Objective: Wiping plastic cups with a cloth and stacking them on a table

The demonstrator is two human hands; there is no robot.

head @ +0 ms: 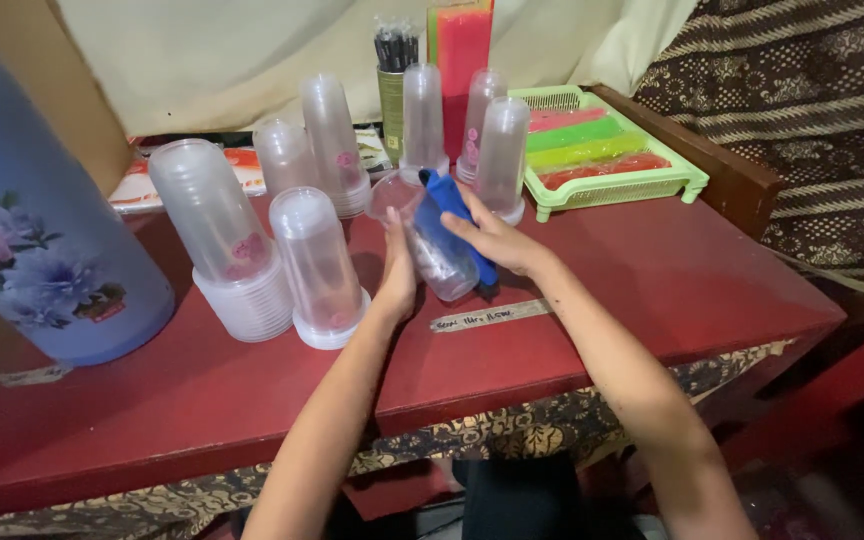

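- Clear plastic cup (439,262), tilted above the red table (652,290), pinned between both hands; long axis running from upper left, mouth end, down to lower right, base end nearest the wearer.
- Blue cloth (452,215) draped over the cup's upper side, pressed there from the right.
- Right hand (497,240) closed over the cloth and the cup's right flank, fingers curled around them from above.
- Left hand (397,270) flat and upright against the cup's left flank, palm bracing it, fingers not wrapped round.
- Both hands equally near, touching the cup; cup lying between the palms, just left of the right hand and just right of the left.
- Just left of the left hand: a stack of inverted clear cups (317,270), standing on the table.
- Further left: a wider stack of cups (222,240), then a pale blue flowered flask (42,230).
- Beyond the hands: more upright cup stacks (422,120).
- Beyond the right hand: a green tray (552,205) with coloured strips.
- Just below the hands: a paper label strip (487,315) on the tabletop.
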